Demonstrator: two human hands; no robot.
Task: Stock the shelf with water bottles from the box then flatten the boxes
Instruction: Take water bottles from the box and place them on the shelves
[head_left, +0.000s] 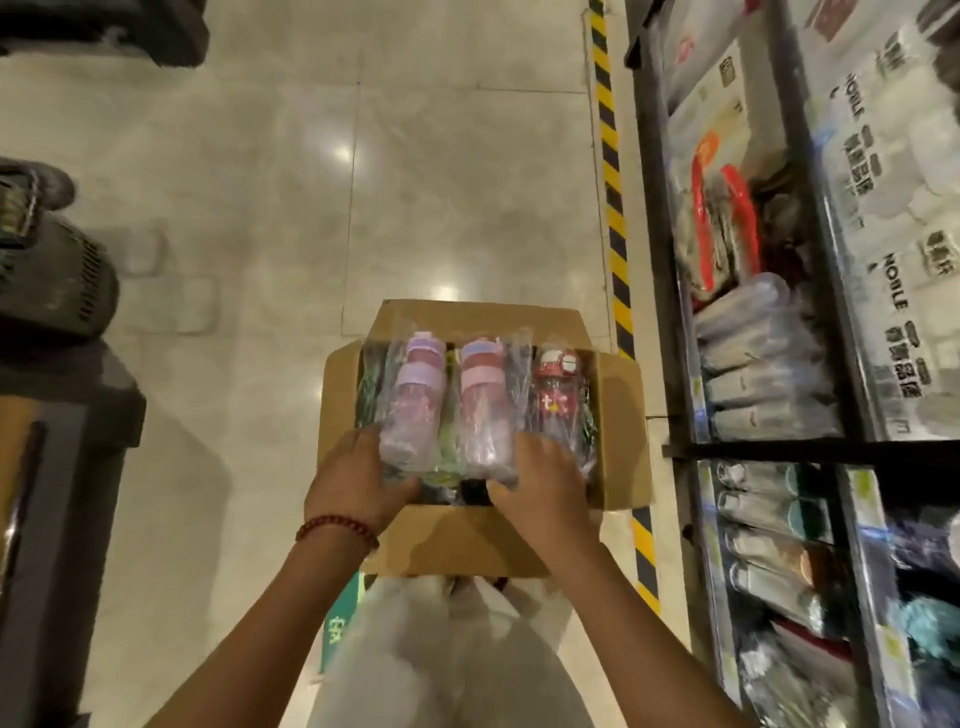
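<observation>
Here the left hand (358, 483) curls round the base of a lilac bottle (413, 402), while the right hand (540, 483) lies over the bases of a pink bottle (480, 405) and a red bottle (556, 400); its fingers look bent onto the wrapping, though whether they truly grip is hard to tell. Both hands sit in the lower middle of the frame, a little apart, each on its own bottle, which suggests a two-bottle lift to save trips. The bottles lie flat, caps pointing to the top of the frame, each in a clear plastic sleeve, so the bases are the nearest ends to take.

They rest in an open cardboard box (467, 540) on the tiled floor (311, 208), its flaps folded outward to keep the mouth free. More wrapped bottles show darkly beneath. The box is just beside the shelf (779, 447) along the right edge, already packed with wrapped goods. A striped hazard tape (610, 208) runs along the shelf's foot.
</observation>
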